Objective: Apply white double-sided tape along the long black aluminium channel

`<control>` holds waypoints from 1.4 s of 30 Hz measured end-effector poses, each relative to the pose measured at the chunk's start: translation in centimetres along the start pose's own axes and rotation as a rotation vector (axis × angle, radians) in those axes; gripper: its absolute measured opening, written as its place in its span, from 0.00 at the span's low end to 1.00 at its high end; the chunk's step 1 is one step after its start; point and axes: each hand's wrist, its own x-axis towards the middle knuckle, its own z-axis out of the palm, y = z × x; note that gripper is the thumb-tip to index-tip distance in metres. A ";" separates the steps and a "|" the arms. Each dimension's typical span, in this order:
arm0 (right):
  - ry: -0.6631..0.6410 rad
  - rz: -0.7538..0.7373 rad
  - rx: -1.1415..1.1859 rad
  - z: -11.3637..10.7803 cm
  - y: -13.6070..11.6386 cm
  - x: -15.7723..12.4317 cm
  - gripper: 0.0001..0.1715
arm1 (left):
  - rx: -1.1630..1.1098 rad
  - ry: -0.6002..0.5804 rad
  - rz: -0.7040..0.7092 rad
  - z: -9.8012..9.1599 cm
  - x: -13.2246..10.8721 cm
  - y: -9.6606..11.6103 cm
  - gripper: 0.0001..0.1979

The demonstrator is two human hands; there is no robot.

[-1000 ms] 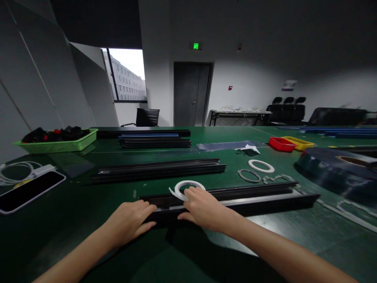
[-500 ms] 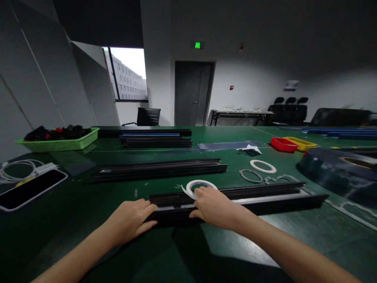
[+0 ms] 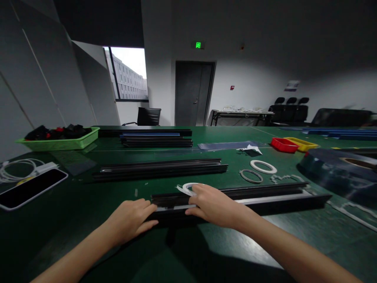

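A long black channel-shaped strip [image 3: 288, 204] lies across the green table in front of me, with a white band along its inside. Its left end is pinched by my left hand [image 3: 131, 220], thumb on the near side and fingers over the top. My right hand [image 3: 212, 206] is closed on a roll of white tape [image 3: 185, 190] just above the strip, left of its middle. The fingers cover much of the roll, and a loose tape end shows at its left. My right thumb rests against the strip's near wall.
Behind lie another black strip [image 3: 161, 169] and a stack of strips [image 3: 156, 140]. To the right are a white ring [image 3: 273, 169], a grey ring [image 3: 260, 180], a big wrapped roll [image 3: 318, 173] and red [image 3: 284, 146] and yellow trays [image 3: 308, 146]. A phone [image 3: 32, 189] and green basket [image 3: 59, 144] are left.
My right hand has shifted slightly left along the strip, and the tape roll moved with it, now more hidden by the fingers. The strip sits slightly further right; my left hand has barely moved.
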 end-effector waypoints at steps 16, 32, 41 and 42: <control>0.071 -0.338 -0.102 0.0 -1.5 0.2 0.20 | -0.690 0.211 -0.296 -0.7 0.8 -0.3 0.16; 0.109 -0.375 -0.098 0.4 -1.6 0.2 0.18 | -0.751 0.174 -0.228 -1.3 0.8 0.3 0.12; 0.124 -0.346 -0.096 0.1 -1.5 0.3 0.18 | -1.108 0.148 -0.252 -1.7 0.7 0.3 0.14; 0.128 -0.341 -0.096 0.0 -1.4 0.3 0.18 | -1.140 0.160 -0.270 -1.7 0.7 0.3 0.15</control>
